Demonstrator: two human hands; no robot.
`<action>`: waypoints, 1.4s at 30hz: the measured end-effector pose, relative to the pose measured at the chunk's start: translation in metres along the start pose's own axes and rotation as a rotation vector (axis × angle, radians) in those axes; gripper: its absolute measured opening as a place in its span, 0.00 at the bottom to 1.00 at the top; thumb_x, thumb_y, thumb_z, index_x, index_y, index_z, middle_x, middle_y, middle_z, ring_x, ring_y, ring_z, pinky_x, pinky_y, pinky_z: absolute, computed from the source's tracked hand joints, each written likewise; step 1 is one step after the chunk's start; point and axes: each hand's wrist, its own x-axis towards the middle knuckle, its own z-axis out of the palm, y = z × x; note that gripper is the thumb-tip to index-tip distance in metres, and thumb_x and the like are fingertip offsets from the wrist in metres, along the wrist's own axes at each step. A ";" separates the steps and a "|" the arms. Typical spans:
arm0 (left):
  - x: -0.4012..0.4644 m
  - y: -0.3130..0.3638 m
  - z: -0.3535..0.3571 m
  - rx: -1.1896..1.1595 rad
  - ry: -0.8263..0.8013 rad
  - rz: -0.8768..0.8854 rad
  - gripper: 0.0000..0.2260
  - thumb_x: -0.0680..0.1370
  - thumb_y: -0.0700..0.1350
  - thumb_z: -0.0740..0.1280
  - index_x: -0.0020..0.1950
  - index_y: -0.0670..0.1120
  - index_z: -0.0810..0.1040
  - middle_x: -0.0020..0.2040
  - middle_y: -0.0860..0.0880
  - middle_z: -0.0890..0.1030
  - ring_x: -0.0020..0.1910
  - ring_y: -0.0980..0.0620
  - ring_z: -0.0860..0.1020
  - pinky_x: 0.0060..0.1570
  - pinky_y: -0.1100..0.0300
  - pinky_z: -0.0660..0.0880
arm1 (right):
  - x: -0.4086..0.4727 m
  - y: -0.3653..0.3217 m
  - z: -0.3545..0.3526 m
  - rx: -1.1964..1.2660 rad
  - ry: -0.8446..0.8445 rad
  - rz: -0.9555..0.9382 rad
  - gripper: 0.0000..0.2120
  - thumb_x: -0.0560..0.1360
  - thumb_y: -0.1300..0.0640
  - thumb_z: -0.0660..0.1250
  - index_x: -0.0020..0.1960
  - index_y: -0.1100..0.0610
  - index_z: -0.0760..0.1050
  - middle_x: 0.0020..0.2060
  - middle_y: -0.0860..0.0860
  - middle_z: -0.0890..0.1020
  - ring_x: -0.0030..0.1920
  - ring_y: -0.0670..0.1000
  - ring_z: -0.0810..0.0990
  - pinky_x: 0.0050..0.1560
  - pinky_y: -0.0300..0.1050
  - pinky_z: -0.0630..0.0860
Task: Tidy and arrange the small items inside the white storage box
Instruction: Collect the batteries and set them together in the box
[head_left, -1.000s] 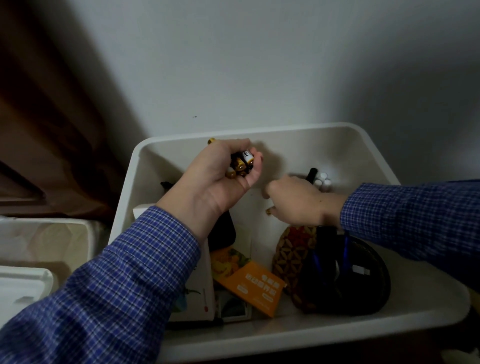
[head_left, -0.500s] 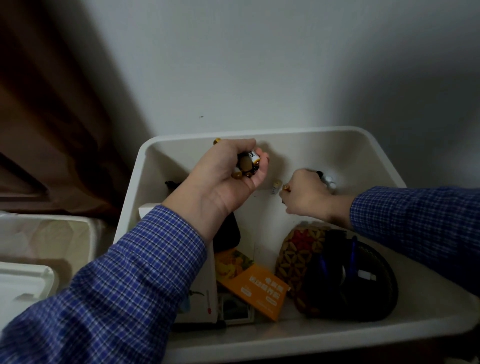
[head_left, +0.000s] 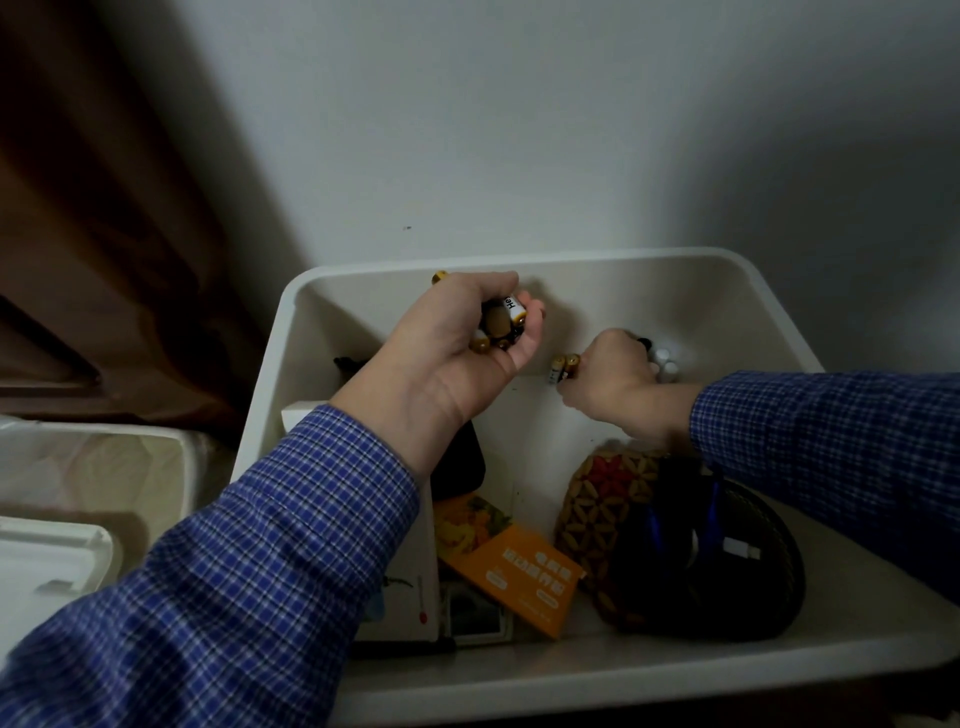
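Note:
The white storage box (head_left: 597, 260) stands against the wall. My left hand (head_left: 457, 358) hovers over its far left part, shut on a bunch of gold and black batteries (head_left: 501, 325). To the right, my right hand (head_left: 610, 374) is low near the far wall, pinching two more batteries (head_left: 563, 368) that stick out to its left. Behind the right hand lie small white round pieces (head_left: 666, 361) and a black tip. Nearer me in the box are an orange packet (head_left: 524, 574), a patterned woven pouch (head_left: 597, 499) and a black round case (head_left: 727, 566).
A white carton (head_left: 405, 618) and a dark object lie under my left forearm in the box. Left of the box stand a lined white bin (head_left: 104, 467) and a white lid (head_left: 47, 556). A brown curtain (head_left: 93, 208) hangs at the left.
My right hand rose from the box floor toward the far wall and now pinches two batteries. The left hand kept its bunch and stayed nearly in place.

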 end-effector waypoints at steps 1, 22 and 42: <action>0.000 0.000 0.000 0.001 0.000 0.002 0.02 0.77 0.33 0.67 0.46 0.38 0.75 0.44 0.41 0.75 0.40 0.49 0.78 0.30 0.60 0.79 | 0.001 0.000 0.000 0.009 -0.003 -0.004 0.09 0.73 0.56 0.71 0.50 0.59 0.78 0.50 0.60 0.82 0.54 0.61 0.81 0.48 0.45 0.73; -0.013 -0.005 0.003 -0.008 -0.334 -0.188 0.06 0.73 0.30 0.62 0.46 0.32 0.78 0.43 0.37 0.81 0.40 0.43 0.83 0.48 0.48 0.82 | -0.078 -0.009 -0.141 0.667 -0.259 -0.617 0.12 0.72 0.61 0.75 0.55 0.61 0.81 0.53 0.54 0.86 0.56 0.50 0.85 0.58 0.42 0.80; -0.017 -0.010 0.005 0.039 -0.446 -0.238 0.12 0.75 0.30 0.60 0.56 0.28 0.78 0.54 0.31 0.81 0.53 0.38 0.83 0.53 0.46 0.81 | -0.075 0.000 -0.118 0.231 0.039 -0.780 0.11 0.79 0.44 0.62 0.51 0.43 0.82 0.43 0.38 0.84 0.40 0.44 0.84 0.44 0.48 0.82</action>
